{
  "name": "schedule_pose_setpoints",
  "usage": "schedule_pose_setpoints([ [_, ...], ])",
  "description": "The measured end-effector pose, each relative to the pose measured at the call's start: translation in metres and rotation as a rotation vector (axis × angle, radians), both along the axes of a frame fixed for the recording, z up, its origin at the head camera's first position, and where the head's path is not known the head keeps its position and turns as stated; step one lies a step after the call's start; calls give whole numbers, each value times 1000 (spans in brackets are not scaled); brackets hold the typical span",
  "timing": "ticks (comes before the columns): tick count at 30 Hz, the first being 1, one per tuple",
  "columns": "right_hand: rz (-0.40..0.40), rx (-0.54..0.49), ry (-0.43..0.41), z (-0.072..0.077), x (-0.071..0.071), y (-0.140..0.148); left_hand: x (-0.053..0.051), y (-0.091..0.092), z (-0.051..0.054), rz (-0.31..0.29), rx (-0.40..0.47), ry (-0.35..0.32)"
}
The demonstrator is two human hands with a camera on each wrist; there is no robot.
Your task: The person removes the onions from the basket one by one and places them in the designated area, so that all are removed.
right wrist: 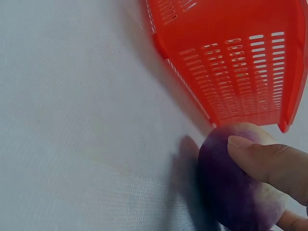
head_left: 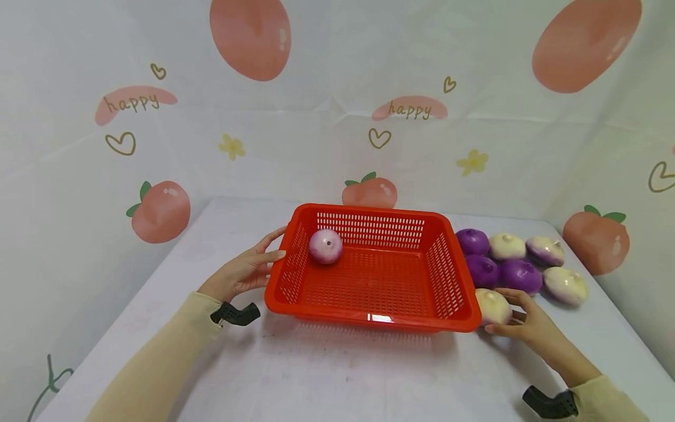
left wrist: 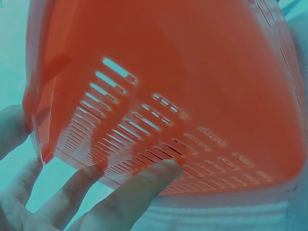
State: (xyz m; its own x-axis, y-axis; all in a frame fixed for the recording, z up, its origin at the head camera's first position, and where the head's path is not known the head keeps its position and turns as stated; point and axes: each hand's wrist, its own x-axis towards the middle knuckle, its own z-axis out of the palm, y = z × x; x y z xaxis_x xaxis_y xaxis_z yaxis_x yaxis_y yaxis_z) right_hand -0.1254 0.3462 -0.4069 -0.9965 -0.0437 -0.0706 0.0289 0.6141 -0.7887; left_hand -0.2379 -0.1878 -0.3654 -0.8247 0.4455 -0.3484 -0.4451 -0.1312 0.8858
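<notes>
A red plastic basket (head_left: 369, 281) with slotted walls sits mid-table, and one pale purple onion (head_left: 325, 246) lies inside near its left wall. My left hand (head_left: 245, 271) holds the basket's left side, thumb at the rim; the left wrist view shows its fingers (left wrist: 144, 187) against the slotted wall (left wrist: 216, 86). Just outside the basket's right end, my right hand (head_left: 527, 319) grips a white-and-purple onion (head_left: 493, 307). In the right wrist view the thumb (right wrist: 269, 161) presses on this onion (right wrist: 231, 183), whose lower side is dark purple.
Right of the basket lie several more onions: purple ones (head_left: 520, 276) and whitish ones (head_left: 565, 286), grouped close together. The white table (head_left: 316, 375) runs back to a white printed curtain (head_left: 295, 146) with fruit pictures.
</notes>
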Motion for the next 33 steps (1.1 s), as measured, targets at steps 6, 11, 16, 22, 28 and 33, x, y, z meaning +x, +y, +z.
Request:
schedule_pose_setpoints([
  [6,11,-8,-1,0,0,0,1,-1,1,5,-13,4],
  [11,21,-12,-4,1,-1,1,1,-1,2,12,-25,2],
  [16,26,-12,-23,1,0,2,0,0,1,11,-17,4],
  [22,31,-14,-16,1,0,2,-1,0,-1,0,-8,13],
  [28,37,-18,-2,-1,0,1,-1,0,-1,-2,2,11],
  [33,41,-13,-11,-1,-1,1,-1,0,-2,-2,-1,16],
])
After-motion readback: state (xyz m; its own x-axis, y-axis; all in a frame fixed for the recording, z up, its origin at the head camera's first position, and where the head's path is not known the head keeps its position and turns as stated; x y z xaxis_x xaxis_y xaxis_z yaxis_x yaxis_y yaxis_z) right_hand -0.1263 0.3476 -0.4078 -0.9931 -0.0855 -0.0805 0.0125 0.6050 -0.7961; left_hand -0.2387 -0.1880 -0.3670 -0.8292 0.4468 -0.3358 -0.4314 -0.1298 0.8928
